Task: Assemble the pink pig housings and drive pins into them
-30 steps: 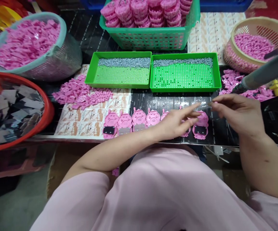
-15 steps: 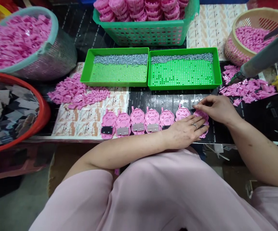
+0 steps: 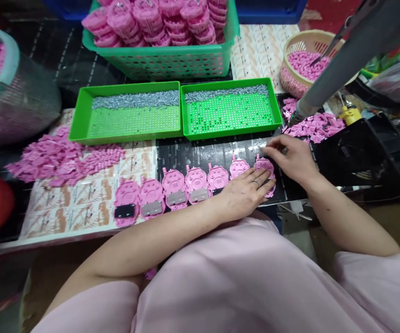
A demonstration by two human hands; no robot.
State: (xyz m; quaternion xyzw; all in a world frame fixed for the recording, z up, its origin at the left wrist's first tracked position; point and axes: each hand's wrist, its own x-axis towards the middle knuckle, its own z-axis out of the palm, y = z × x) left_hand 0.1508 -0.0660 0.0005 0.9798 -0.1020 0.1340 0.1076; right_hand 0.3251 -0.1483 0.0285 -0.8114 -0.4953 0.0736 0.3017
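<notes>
Several pink plastic casings [image 3: 174, 182], each with a stubby antenna-like tip, lie in a row along the table's front. A grey plate [image 3: 152, 208] or black plate [image 3: 125, 211] covers the lower part of the ones at the left. My left hand [image 3: 243, 192], wearing a ring, lies with fingers stretched over the right-end casing [image 3: 265, 164] and partly covers its neighbour. At that casing's upper edge is my right hand [image 3: 295, 159], its thumb and curled fingers closed near the tip. Anything between those fingertips is too small or hidden to tell.
Two green trays [image 3: 125, 137] of small screws stand behind the row. Pink parts lie in a left pile [image 3: 52, 157] and a right pile [image 3: 319, 127]. A grey tool arm [image 3: 328, 78] slants in from upper right. A green basket [image 3: 165, 64] of pink shells stands behind.
The view has shifted, so the table's contents sit farther left in the picture. My left hand stays on the right-end casings. My right hand's fingers have drawn slightly away from the end casing.
</notes>
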